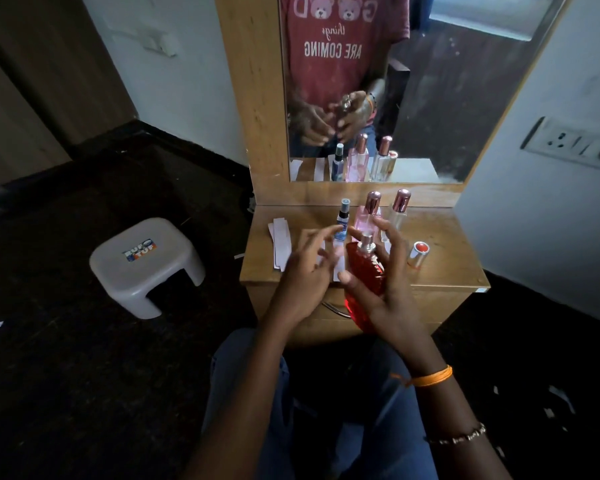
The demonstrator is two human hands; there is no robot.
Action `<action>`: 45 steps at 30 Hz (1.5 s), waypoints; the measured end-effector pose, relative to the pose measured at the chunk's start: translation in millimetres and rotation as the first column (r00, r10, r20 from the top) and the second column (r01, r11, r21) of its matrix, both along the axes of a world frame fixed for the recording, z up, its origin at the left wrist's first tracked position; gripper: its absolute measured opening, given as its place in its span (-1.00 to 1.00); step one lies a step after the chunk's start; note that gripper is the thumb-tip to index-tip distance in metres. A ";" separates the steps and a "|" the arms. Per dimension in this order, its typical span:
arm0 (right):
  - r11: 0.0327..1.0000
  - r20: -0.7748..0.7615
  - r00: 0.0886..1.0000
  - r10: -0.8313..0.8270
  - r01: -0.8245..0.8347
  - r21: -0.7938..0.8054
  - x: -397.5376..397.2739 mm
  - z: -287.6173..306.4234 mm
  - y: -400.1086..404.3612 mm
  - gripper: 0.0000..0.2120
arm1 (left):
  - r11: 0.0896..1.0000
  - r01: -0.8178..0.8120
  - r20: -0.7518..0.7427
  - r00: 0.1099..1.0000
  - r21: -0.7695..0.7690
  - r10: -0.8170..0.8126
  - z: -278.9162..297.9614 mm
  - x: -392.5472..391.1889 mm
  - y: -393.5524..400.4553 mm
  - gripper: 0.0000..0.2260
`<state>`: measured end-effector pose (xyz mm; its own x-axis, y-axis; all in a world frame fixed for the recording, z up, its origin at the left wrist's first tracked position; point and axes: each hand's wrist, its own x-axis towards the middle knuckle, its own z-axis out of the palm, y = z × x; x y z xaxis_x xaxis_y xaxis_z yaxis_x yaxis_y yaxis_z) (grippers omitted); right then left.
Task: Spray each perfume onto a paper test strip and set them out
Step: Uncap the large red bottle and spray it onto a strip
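Observation:
My right hand (385, 292) grips a red faceted perfume bottle (362, 275) with a bare silver nozzle, held over the front edge of the wooden dresser top (440, 268). Just left of the bottle my left hand (309, 268) hovers empty, fingers spread. The bottle's red-topped silver cap (419, 253) lies on its side to the right. Behind stand a small blue spray bottle (342, 221), a pink bottle (367, 216) and a clear bottle (399, 211), both with rose-gold caps. White paper strips (280, 242) lie at the dresser's left, one partly hidden under my hands.
A mirror (378, 91) rises behind the bottles in a wooden frame. A grey plastic stool (144, 265) stands on the dark floor to the left. A wall socket panel (574, 143) is at the right. Paper scraps lie on the floor at right.

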<state>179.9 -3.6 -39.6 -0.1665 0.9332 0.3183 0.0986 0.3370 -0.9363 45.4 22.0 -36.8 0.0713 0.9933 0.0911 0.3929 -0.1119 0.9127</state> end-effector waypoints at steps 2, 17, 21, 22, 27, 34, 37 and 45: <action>1.000 -0.089 0.996 0.014 -0.016 -0.013 0.8 6.4 -2.5 -0.29 | 0.959 0.221 0.316 0.935 -0.176 -0.158 2.3 2.4 -13.4 -0.71; 0.868 0.382 0.790 -0.480 0.490 0.078 57.7 -34.3 56.9 -0.66 | 0.976 0.166 0.464 0.882 -0.141 -0.083 2.2 2.2 -25.5 -0.75; 0.885 0.083 0.885 -0.457 0.444 0.142 51.6 7.8 38.7 -0.75 | 0.978 0.158 0.408 0.909 -0.137 -0.090 0.6 0.8 -25.1 -0.76; 0.920 -0.018 0.928 -0.373 0.372 0.128 48.0 20.5 33.6 -0.77 | 0.978 0.158 0.396 0.914 -0.137 -0.092 0.0 1.1 -24.9 -0.76; 0.998 0.014 1.000 0.027 -0.028 0.051 39.1 55.7 24.1 -0.72 | 0.982 0.152 0.380 0.920 -0.114 -0.098 -0.6 2.3 -26.2 -0.76; 0.994 0.224 0.971 0.087 -0.098 0.039 40.5 64.2 25.4 -0.66 | 0.971 0.201 0.392 0.910 -0.131 -0.135 1.0 -2.8 -31.1 -0.75; 0.990 0.327 0.941 0.087 -0.119 0.079 35.5 71.8 21.7 -0.63 | 0.970 0.196 0.408 0.905 -0.146 -0.122 0.5 -5.2 -31.4 -0.75; 0.992 0.321 0.940 -0.119 0.095 0.087 13.4 65.7 24.3 -0.73 | 0.986 0.063 0.462 0.887 -0.155 0.016 -11.5 2.2 -35.2 -0.65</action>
